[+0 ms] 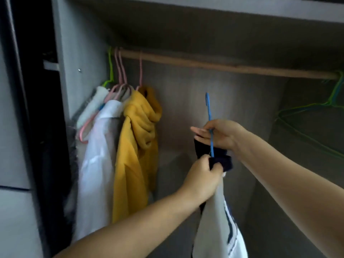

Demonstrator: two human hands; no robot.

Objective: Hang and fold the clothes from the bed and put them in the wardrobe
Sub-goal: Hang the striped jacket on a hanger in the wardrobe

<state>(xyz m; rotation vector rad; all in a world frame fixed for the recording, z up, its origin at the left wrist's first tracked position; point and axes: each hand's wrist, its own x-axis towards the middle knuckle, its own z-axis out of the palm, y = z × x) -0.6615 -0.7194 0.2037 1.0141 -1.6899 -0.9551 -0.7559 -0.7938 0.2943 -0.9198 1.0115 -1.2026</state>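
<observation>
A white garment with a dark navy collar [217, 220] hangs from a blue hanger [209, 116] inside the open wardrobe. My right hand [221, 135] holds the hanger's neck, with the hook pointing up well below the wooden rail [223, 67]. My left hand [202, 175] grips the navy collar just under the hanger. On the rail's left end hang a yellow hoodie [137, 146], a white shirt [98, 155] and a fuzzy pale garment [91, 107] on pink and green hangers.
Several bare green and blue hangers [316, 108] hang at the rail's right end. A shelf [223, 8] runs above the rail. The wardrobe's dark door edge [28, 108] stands at the left. The rail is bare between the hoodie and the green hangers.
</observation>
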